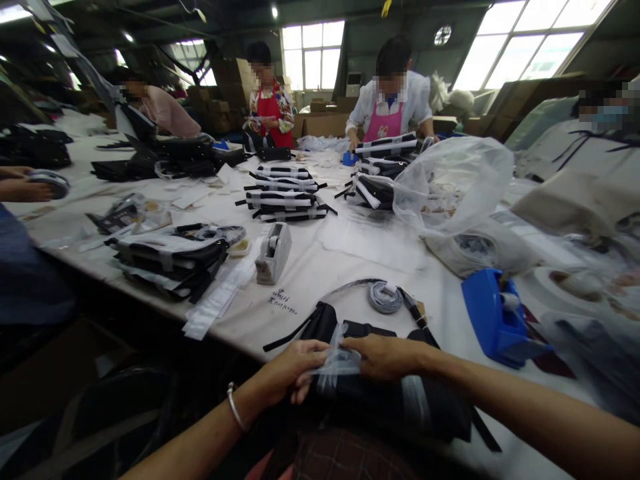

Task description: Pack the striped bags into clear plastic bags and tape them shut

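A black bag (360,393) lies at the table's near edge, right in front of me. Clear plastic film (334,377) is wrapped around its left part, and a second clear band (416,400) circles it farther right. My left hand (299,365), with a bracelet on the wrist, pinches the film from the left. From the right, my right hand (383,355) closes its fingers on the same film, over the bag. A strap runs from the bag to a wrapped coil (385,297) lying just beyond it. The bag's underside is hidden.
A grey tape dispenser (273,253) stands ahead, and a blue one (500,320) sits to the right. Stacked black bags (170,257) lie at left, with more bundles (286,193) farther back. A clear plastic bag (455,187) stands right. Several co-workers surround the table.
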`<state>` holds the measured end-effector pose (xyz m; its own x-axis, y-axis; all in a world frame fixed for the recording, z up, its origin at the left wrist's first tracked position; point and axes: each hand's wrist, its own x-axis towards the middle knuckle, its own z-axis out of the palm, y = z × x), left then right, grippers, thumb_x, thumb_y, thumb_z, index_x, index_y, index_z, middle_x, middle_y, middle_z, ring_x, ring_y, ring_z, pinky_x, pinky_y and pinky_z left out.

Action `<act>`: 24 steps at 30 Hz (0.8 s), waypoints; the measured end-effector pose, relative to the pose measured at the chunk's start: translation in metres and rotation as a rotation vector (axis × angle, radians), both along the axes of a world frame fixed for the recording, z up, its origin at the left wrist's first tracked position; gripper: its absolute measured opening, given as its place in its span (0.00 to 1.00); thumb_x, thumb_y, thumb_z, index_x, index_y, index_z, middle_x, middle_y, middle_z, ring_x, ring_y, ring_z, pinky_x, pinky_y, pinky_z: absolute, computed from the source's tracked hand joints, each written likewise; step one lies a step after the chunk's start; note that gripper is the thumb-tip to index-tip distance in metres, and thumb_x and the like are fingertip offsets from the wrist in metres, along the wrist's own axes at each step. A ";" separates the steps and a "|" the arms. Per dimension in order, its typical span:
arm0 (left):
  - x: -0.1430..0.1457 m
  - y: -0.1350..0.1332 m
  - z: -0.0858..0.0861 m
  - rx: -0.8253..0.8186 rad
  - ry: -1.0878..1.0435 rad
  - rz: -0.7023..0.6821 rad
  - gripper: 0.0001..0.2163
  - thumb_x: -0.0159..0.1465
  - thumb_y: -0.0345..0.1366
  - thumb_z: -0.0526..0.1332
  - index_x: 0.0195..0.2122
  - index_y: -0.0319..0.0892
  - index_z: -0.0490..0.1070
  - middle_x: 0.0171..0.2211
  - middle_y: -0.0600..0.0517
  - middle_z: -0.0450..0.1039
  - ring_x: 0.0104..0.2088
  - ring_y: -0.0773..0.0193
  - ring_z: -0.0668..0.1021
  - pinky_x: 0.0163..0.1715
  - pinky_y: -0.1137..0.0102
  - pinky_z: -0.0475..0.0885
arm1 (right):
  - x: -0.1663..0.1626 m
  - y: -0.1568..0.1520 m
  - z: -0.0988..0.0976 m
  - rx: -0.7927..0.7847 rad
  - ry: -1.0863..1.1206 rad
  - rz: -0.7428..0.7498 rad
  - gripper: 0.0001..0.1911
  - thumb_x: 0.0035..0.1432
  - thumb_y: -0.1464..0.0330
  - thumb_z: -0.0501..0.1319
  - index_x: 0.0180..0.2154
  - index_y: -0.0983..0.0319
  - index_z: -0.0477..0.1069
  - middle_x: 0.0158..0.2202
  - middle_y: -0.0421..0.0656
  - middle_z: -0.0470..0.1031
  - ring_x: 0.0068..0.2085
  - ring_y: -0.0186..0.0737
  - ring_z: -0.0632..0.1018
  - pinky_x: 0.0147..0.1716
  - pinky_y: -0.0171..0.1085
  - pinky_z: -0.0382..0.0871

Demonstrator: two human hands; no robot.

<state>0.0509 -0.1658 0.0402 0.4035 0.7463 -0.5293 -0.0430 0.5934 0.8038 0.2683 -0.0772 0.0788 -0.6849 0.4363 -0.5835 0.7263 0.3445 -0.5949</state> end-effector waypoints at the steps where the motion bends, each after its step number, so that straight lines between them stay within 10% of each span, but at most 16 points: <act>1: -0.001 0.000 -0.002 0.002 -0.028 0.009 0.28 0.58 0.52 0.63 0.52 0.36 0.68 0.11 0.66 0.56 0.09 0.74 0.63 0.08 0.81 0.56 | -0.002 -0.002 -0.002 -0.265 0.049 -0.158 0.29 0.49 0.73 0.58 0.54 0.56 0.65 0.22 0.36 0.71 0.16 0.30 0.65 0.18 0.30 0.55; 5: -0.004 -0.003 -0.008 0.007 -0.089 0.057 0.26 0.60 0.50 0.62 0.52 0.37 0.68 0.11 0.65 0.57 0.08 0.74 0.61 0.08 0.81 0.56 | -0.002 -0.017 -0.022 -1.261 0.493 -0.724 0.08 0.56 0.68 0.57 0.39 0.63 0.65 0.18 0.30 0.65 0.12 0.20 0.49 0.11 0.24 0.42; 9: -0.003 -0.005 -0.015 0.000 -0.139 0.111 0.22 0.62 0.49 0.62 0.51 0.39 0.66 0.11 0.65 0.57 0.08 0.74 0.61 0.07 0.81 0.56 | -0.004 -0.022 -0.042 -1.666 0.823 -0.904 0.13 0.63 0.66 0.56 0.27 0.65 0.62 0.17 0.31 0.62 0.11 0.18 0.51 0.10 0.22 0.46; 19: -0.001 -0.015 -0.025 0.054 -0.102 0.173 0.19 0.61 0.53 0.61 0.32 0.44 0.59 0.11 0.67 0.54 0.07 0.75 0.60 0.06 0.81 0.50 | -0.020 -0.005 -0.046 -1.653 0.342 -0.685 0.34 0.70 0.56 0.41 0.24 0.71 0.69 0.10 0.36 0.61 0.09 0.20 0.50 0.10 0.23 0.56; 24: -0.001 -0.016 -0.021 0.053 -0.105 0.219 0.21 0.59 0.56 0.62 0.31 0.44 0.57 0.11 0.67 0.54 0.07 0.75 0.59 0.07 0.81 0.48 | 0.012 -0.014 -0.019 -1.285 0.539 -1.069 0.11 0.66 0.68 0.54 0.38 0.68 0.71 0.23 0.39 0.73 0.12 0.19 0.55 0.12 0.22 0.56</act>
<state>0.0499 -0.1822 0.0196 0.2798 0.8474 -0.4512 -0.2508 0.5181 0.8177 0.2805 -0.0913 0.0594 -0.6467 0.2698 -0.7134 -0.0523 -0.9488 -0.3114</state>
